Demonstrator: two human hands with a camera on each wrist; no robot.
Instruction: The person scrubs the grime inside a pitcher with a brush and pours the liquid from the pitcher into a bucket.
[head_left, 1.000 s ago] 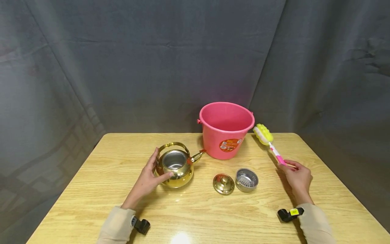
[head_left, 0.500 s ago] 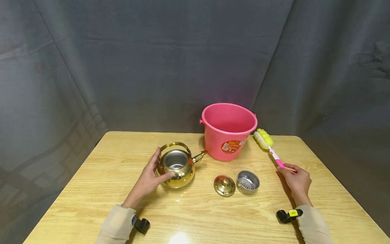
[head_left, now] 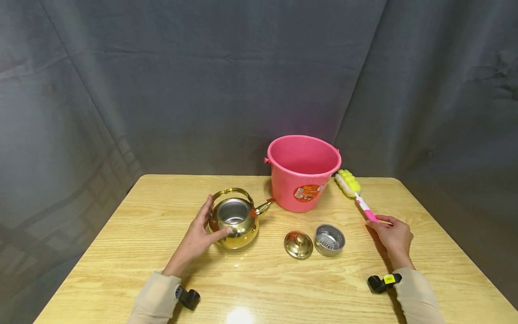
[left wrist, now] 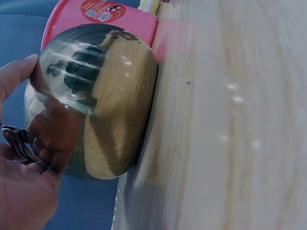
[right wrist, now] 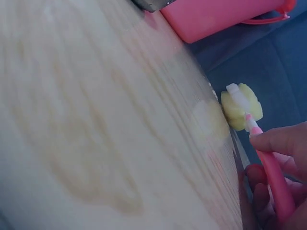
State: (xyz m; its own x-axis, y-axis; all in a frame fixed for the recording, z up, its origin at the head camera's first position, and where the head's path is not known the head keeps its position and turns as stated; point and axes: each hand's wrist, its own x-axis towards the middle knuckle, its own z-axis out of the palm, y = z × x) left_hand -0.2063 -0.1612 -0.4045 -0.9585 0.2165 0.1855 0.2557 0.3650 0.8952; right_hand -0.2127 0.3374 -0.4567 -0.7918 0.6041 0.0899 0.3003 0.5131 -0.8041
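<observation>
A shiny gold kettle (head_left: 238,234) stands lidless on the table, its spout toward the pink bucket. My left hand (head_left: 198,236) holds the kettle's left side, the thumb on the front of the body and the fingers by the arched handle. At the right, my right hand (head_left: 394,238) grips the pink handle of a yellow sponge brush (head_left: 349,183). The brush head points away, beside the bucket; whether it touches the table I cannot tell. Between the hands lie the gold lid (head_left: 298,245) and a perforated metal strainer (head_left: 329,240), side by side.
Behind the lid and strainer stands the pink bucket (head_left: 295,191), close to the kettle's spout. The wooden table (head_left: 259,288) ends at a grey curtain (head_left: 226,90) at the back.
The sponge brush has shifted slightly left and nearer, along with my right hand. My left hand and the kettle look unmoved; the head view has shifted a little.
</observation>
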